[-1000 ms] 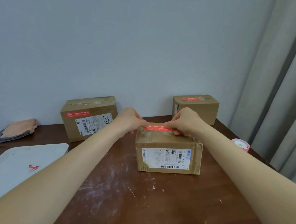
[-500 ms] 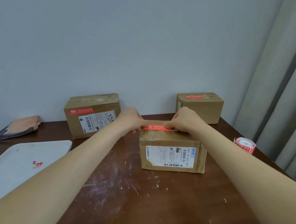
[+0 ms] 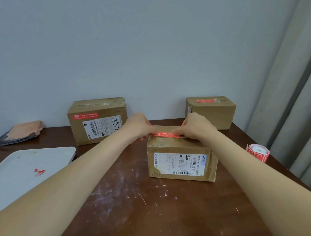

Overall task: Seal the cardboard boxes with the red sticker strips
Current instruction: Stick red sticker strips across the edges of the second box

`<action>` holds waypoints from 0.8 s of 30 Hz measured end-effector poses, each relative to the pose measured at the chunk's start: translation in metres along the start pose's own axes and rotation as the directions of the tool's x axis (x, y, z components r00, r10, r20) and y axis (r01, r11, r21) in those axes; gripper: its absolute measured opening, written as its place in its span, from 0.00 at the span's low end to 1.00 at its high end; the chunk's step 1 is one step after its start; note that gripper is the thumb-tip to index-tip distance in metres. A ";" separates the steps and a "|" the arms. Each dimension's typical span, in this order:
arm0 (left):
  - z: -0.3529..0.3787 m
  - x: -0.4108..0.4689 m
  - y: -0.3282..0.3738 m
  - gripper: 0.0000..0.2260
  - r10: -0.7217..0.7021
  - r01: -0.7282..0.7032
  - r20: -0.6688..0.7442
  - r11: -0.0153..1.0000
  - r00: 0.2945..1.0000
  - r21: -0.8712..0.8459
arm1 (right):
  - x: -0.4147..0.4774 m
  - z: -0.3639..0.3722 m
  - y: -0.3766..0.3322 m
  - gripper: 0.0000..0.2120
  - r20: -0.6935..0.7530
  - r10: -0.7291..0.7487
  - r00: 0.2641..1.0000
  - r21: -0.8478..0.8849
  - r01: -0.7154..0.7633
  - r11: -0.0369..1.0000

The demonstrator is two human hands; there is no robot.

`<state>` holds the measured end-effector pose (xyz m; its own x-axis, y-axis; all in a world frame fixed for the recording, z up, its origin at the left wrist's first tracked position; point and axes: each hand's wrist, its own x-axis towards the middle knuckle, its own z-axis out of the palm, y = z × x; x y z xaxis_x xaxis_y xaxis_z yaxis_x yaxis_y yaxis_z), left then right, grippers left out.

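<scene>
Head view: the red sticker strip (image 3: 166,134) lies along the top far edge of the small brown cardboard box with the white shipping label (image 3: 182,158), just right of the frame's centre. Whether it sits squarely over the flap seam we cannot tell. Our left hand (image 3: 140,126) pinches the strip's left end with curled fingers. Our right hand (image 3: 197,126) pinches the right end likewise, so the strip runs straight between them.

To do this well, we should hold that tension, line the strip up with the seam and lower it without wrinkles. Then we flatten our fingers and rub from the middle outward to each end. The taped top looks crumpled, so firm pressing will probably be needed.

The box stands on the scratched dark wooden worktop (image 3: 142,211). At centre left a larger labelled cardboard box (image 3: 97,120) carries a red strip on its front. At upper right a plain cardboard box (image 3: 211,111) carries one on top. A roll of red stickers (image 3: 257,152) stands at the right edge, well apart. A white tray (image 3: 12,180) and a folded pinkish cloth (image 3: 22,131) lie at left.
</scene>
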<state>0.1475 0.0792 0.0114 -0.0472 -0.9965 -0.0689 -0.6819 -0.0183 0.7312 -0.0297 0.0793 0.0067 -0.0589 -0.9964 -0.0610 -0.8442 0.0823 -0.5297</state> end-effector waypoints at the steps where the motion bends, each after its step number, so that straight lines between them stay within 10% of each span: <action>1: 0.000 0.001 0.000 0.07 0.001 -0.001 0.001 1.000 1.000 -0.003 | 0.001 0.000 0.000 0.15 0.003 0.000 1.000 -0.003 0.000 1.000; 24: 0.009 -0.002 -0.008 0.09 -0.023 0.023 -0.002 0.996 1.000 -0.082 | -0.002 -0.002 0.000 0.19 -0.013 -0.010 1.000 -0.066 0.009 0.998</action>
<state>0.1459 0.0818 -0.0004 -0.0300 -0.9960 -0.0847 -0.6210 -0.0478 0.7824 -0.0306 0.0812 0.0088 -0.0577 -0.9973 -0.0447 -0.8779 0.0720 -0.4734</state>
